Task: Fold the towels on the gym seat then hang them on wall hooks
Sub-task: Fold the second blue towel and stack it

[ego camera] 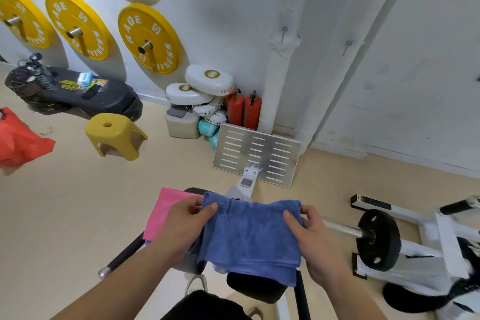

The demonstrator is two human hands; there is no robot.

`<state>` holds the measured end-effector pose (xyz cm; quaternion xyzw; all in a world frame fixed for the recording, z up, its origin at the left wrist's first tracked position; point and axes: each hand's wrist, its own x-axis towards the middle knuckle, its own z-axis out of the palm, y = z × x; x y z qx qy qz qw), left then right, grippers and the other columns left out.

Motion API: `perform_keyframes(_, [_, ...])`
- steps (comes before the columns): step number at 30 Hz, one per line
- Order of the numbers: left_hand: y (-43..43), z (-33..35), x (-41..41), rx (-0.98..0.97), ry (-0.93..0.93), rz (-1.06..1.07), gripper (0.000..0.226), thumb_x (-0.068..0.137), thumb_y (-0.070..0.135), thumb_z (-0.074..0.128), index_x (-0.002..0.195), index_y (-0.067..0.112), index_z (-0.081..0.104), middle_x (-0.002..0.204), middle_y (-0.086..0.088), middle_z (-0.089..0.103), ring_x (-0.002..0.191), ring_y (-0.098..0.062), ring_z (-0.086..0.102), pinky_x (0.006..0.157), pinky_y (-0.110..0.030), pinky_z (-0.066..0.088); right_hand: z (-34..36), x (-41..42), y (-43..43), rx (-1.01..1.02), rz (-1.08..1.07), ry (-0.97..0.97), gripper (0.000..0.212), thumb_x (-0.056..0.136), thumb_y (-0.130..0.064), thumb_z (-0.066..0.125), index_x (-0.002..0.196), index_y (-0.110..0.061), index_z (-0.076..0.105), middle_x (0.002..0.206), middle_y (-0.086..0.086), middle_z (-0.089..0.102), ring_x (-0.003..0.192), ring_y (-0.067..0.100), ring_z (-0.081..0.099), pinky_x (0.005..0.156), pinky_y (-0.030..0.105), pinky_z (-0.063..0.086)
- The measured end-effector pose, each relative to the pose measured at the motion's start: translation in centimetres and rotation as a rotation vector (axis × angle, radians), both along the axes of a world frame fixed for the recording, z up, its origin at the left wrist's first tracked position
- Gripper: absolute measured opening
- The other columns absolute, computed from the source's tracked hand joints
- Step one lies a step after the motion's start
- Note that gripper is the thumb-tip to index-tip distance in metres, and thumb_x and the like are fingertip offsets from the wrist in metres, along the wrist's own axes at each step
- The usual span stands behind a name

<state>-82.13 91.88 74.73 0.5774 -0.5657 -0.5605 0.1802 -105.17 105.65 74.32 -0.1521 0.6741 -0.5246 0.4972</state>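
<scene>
Towel: folded blue towel (pixel 249 236) held over the seat (pixel 257 291), long axis running left to right.
Grip: left hand (pixel 179 226) and right hand (pixel 311 239) each pinch a top corner.
Hooks: hooks (pixel 284 31) on the wall ahead, up and right; the right hand seems nearer.
Writing: plates (pixel 149 39) read "RADE FITNESS".
</scene>
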Motion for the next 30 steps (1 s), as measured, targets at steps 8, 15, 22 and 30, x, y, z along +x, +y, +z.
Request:
perform_keyframes(8, [0.0,2.6,1.3,-0.184,0.028,-0.148,0.015,0.097,0.036,0.062,0.091,0.031,0.075,0.078,0.002,0.073,0.068,-0.008,0.064,0.064,-0.022,0.050,1.4,9.8,-6.3,-0.013,0.202,0.000,0.008,0.095,-0.033,0.069,0.103,-0.032,0.066,0.109,0.004,0.075,0.105,0.022,0.073,0.093,0.050,0.060])
perform_keyframes(15, [-1.9,3.7,5.1,-0.136,0.052,-0.404,0.028,0.101,0.031,0.054,0.103,0.055,0.067,0.103,0.022,0.065,0.101,0.006,0.061,0.090,-0.012,0.047,2.1,15.6,-10.0,-0.038,-0.020,-0.271,0.029,0.094,-0.026,0.070,0.116,-0.007,0.066,0.110,0.021,0.075,0.108,0.033,0.073,0.099,0.051,0.056])
perform_keyframes(22, [-7.8,0.1,10.6,0.092,0.155,-0.113,0.049,0.078,0.033,0.082,0.123,0.034,0.062,0.117,0.016,0.071,0.107,-0.003,0.068,0.092,-0.026,0.054,0.6,16.4,-12.4,0.035,0.045,-0.207,0.037,0.095,-0.030,0.067,0.124,-0.007,0.066,0.114,0.014,0.076,0.108,0.028,0.073,0.097,0.043,0.058])
perform_keyframes(30, [-11.2,-3.1,13.3,0.233,0.144,-0.034,0.035,0.076,0.039,0.086,0.100,0.019,0.072,0.095,-0.002,0.078,0.089,-0.022,0.076,0.076,-0.039,0.064,-3.2,18.2,-16.4,0.126,0.025,-0.138,0.023,0.099,-0.038,0.063,0.117,-0.024,0.068,0.111,0.005,0.078,0.105,0.026,0.075,0.093,0.046,0.061])
